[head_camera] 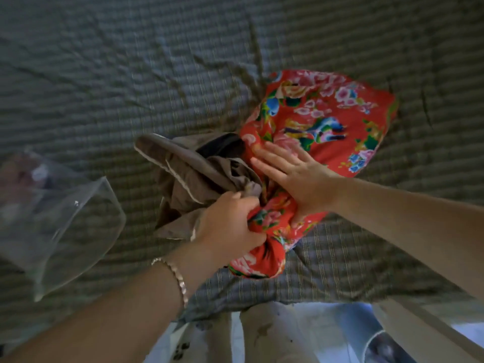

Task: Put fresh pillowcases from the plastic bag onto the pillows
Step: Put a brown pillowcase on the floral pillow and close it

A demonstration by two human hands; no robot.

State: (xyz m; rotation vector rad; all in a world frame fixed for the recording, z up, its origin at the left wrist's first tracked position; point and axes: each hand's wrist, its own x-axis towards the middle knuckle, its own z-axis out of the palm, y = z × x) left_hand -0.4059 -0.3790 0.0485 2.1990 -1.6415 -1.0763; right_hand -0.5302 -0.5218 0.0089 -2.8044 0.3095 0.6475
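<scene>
**Q:** Entry one, pillow (322, 119). Which way does it lie?

**A:** Red floral, lying on the checked sheet (131, 74). Its long axis runs on a diagonal: the near end points toward you at lower left, the far end points away to upper right. The near end is squeezed into a narrow waist, and the far end is full and rounded.

**Q:** And the pillowcase (188, 176)?

**A:** Grey-brown with a pale edge, bunched in folds against the pillow's left side and touching it. A dark opening shows in the folds at the top, right beside the pillow. The picture is blurred, so I cannot tell whether any of the pillow is inside it.

**Q:** Your left hand (230, 224), what grip?

**A:** Closed tight. Your fingers are curled round the squeezed red cloth near the pillow's near end. Your thumb lies up against the pillowcase folds. I cannot tell whether that cloth is in the grip too. There is a bracelet (178, 276) on that wrist.

**Q:** Your right hand (296, 176)?

**A:** Flat and fully open, palm down on the pillow's middle. The fingers are straight and slightly spread, with the tips toward the pillowcase side. It holds nothing and only presses on the pillow.

**Q:** Anything else to log?

**A:** A clear plastic bag (78, 218) lies on the sheet well to the left of the pillow, beyond the pillowcase and apart from both. Its far part is too blurred to read.
</scene>
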